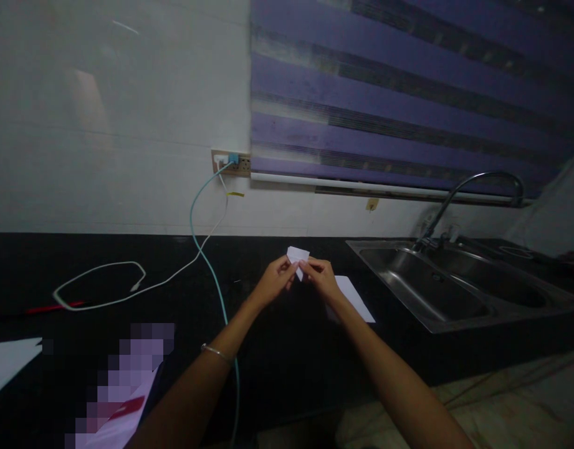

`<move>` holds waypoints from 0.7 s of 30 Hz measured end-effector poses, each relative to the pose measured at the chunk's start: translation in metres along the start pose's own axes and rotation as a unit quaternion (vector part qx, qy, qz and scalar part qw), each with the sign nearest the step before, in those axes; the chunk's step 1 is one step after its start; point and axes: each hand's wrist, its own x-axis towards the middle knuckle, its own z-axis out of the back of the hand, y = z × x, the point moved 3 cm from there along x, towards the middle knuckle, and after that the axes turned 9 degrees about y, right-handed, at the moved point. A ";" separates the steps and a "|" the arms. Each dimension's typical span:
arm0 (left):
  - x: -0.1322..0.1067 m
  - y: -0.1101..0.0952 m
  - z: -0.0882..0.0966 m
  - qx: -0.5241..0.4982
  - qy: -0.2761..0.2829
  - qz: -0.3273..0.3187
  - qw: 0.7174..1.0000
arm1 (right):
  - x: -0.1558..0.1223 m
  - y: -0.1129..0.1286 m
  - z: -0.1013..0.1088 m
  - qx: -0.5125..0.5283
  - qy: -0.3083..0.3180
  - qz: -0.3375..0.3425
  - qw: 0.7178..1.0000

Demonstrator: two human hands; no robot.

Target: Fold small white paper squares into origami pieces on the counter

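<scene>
A small piece of folded white paper [296, 254] is held up over the black counter, its lower end narrowing to a point. My left hand [278, 275] pinches its left side, thumb near the lower middle. From the other side my right hand [320, 275] grips it, and the two thumbs almost meet on the paper. Behind my right forearm a flat white sheet of paper [354, 299] lies on the counter, partly covered by the arm.
A double steel sink [389, 315] with a curved tap [448, 202] is at right. A teal cable [212, 274] and a white cable [95, 305] run from the wall socket [244, 164] across the counter. More paper [9, 362] and a red pen-like object [48, 308] lie left.
</scene>
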 end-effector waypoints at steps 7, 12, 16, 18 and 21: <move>-0.001 0.001 0.004 0.009 -0.013 -0.004 1.000 | -0.001 -0.002 -0.002 0.016 0.018 -0.034 0.999; 0.000 0.004 0.006 0.014 -0.007 -0.003 1.000 | -0.001 -0.002 -0.005 0.060 0.034 -0.035 0.997; 0.002 0.012 0.008 -0.027 -0.007 0.014 1.000 | 0.000 0.003 -0.004 0.105 0.025 -0.025 0.994; 0.003 0.014 0.008 -0.048 -0.002 0.028 0.998 | 0.000 0.004 -0.002 0.111 0.016 -0.019 0.993; 0.003 0.011 0.009 -0.062 0.007 0.031 0.998 | 0.001 0.005 -0.002 0.108 0.012 -0.014 0.994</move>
